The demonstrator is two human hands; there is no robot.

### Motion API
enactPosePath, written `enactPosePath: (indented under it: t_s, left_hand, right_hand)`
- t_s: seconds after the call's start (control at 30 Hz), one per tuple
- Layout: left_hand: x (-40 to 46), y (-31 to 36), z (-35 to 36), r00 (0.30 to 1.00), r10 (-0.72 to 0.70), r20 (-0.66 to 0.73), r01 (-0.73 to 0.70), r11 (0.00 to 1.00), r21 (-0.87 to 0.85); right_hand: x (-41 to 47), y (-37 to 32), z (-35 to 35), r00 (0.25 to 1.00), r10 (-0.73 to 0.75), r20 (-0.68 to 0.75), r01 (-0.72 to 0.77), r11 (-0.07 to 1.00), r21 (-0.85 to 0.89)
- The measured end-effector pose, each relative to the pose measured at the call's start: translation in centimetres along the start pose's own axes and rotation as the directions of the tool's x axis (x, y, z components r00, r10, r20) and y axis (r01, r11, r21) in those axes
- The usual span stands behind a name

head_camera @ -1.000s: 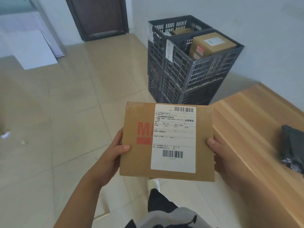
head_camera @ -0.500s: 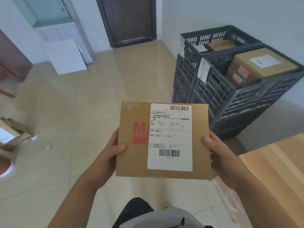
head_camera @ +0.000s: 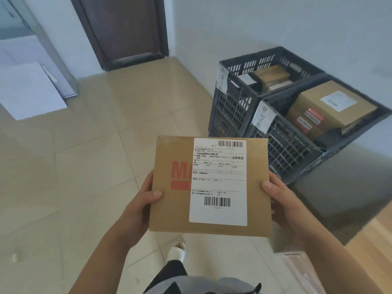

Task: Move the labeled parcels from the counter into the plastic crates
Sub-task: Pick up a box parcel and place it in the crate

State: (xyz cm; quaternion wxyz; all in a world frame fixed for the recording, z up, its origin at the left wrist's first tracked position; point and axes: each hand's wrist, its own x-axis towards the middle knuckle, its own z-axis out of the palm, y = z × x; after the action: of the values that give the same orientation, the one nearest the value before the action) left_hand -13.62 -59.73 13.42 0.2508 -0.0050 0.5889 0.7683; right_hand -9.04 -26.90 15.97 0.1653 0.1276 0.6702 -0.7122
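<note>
A beige tiled floor fills most of the view, meeting pale walls and a dark brown door at the far side. Leaning by the left wall is a white panel. At the right, against the wall, stand dark grey plastic crates stacked in two columns, each top crate bearing a handwritten paper tag; the nearer top crate holds a large brown box with a white label, the farther one a smaller parcel. A strip of wooden counter shows at the lower right edge. In the centre, held in the air over the floor and just in front of the crates, is a flat cardboard parcel with red lettering and a white shipping label. The left hand grips its left edge, thumb on top, and the right hand grips its right edge likewise; the other fingers are hidden underneath. Below, one foot steps on the tiles.
</note>
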Motion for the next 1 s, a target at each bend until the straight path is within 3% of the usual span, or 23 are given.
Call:
enactPosePath:
  t_s: [0.23,0.5,0.7,0.83,1.0]
  left_hand:
    - [10.7,5.3,-4.1,0.964,-0.097,0.246,0.083,0.994,0.064]
    - [22.2,7.5,-0.6,0.854,-0.210,0.475,0.123,0.970,0.208]
    - [32.3,10.8,4.6,0.849,-0.209,0.486,0.050,0.946,0.319]
    - [39.5,13.8,9.1,0.893,-0.163,0.419,0.009,0.938,0.346]
    - [47.5,15.2,15.2,0.876,-0.203,0.437,-0.018,0.892,0.451]
  right_hand:
    - [3.8,-2.4,2.3,0.971,0.024,-0.237,-0.009,0.998,0.065]
    - [6.6,-2.6,-1.8,0.908,0.049,-0.416,0.033,0.982,0.187]
    - [12.1,-4.3,-8.5,0.880,0.032,-0.474,0.114,0.954,0.277]
    - [15.6,-6.4,-13.5,0.866,-0.023,-0.500,0.248,0.888,0.388]
    - [18.0,-8.9,-19.4,0.820,-0.077,-0.567,0.300,0.902,0.311]
